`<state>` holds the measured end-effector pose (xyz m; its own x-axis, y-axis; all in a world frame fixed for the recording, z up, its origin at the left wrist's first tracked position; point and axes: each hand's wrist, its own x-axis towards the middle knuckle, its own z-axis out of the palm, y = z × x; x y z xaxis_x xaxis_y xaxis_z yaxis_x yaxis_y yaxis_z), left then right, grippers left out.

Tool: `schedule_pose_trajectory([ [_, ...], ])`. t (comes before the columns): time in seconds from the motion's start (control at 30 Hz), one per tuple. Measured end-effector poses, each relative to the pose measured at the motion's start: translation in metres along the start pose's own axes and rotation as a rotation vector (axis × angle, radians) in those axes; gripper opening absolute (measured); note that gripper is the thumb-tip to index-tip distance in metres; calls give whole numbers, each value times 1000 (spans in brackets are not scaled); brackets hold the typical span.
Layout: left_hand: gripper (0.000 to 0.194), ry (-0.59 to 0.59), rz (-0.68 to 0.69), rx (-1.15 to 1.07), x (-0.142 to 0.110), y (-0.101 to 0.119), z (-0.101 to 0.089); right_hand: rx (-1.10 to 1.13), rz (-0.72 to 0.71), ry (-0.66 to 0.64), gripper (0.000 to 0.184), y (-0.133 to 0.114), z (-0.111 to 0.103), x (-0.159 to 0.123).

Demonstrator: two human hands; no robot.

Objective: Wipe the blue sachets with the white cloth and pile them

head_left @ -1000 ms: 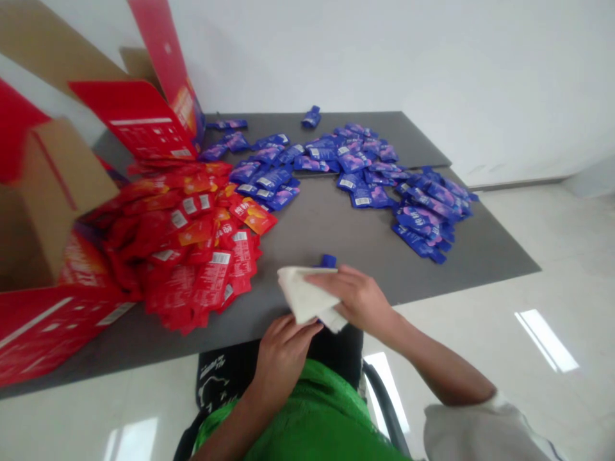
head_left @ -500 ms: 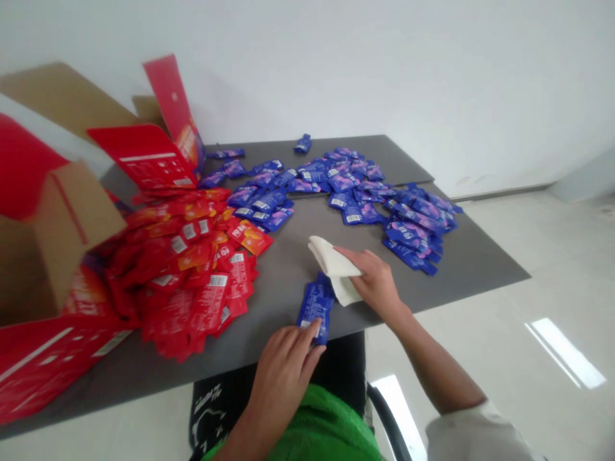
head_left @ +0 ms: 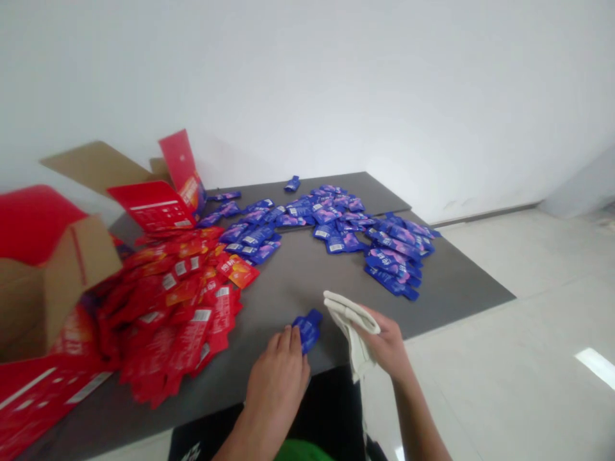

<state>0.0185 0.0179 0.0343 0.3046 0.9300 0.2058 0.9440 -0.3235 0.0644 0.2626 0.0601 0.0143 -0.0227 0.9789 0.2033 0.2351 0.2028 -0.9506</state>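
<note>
Drawn nearer me now, a blue sachet point(head_left: 307, 331) sits pinched at the fingertips of my left hand point(head_left: 276, 384); my right hand point(head_left: 384, 342) bunches a cream cloth point(head_left: 350, 326). Many blue sachets point(head_left: 391, 256) remain far right, red sachets point(head_left: 173, 301) left.

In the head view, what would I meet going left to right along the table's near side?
Open brown cardboard box with red flaps → heap of red foil sachets → left hand → blue foil sachet → off-white cloth → right hand

Glossy plastic sachet point(head_left: 307, 330), matt cloth point(head_left: 350, 326)
</note>
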Motion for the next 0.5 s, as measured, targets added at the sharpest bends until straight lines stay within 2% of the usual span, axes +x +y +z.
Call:
schedule_pose_trajectory([
  [0.17,38,-280,-79,-12,23,-4,-28,104,-42,-237,32,-7,-15,2],
  [0.33,26,-353,-123,57,41,-5,-38,211,-133,-465,35,-7,-18,2],
  [0.43,27,-426,-147,116,50,-11,-41,233,-194,-504,41,-5,-20,2],
  [0.5,30,-423,-114,99,62,-16,-44,239,-219,-525,43,-4,-22,2],
])
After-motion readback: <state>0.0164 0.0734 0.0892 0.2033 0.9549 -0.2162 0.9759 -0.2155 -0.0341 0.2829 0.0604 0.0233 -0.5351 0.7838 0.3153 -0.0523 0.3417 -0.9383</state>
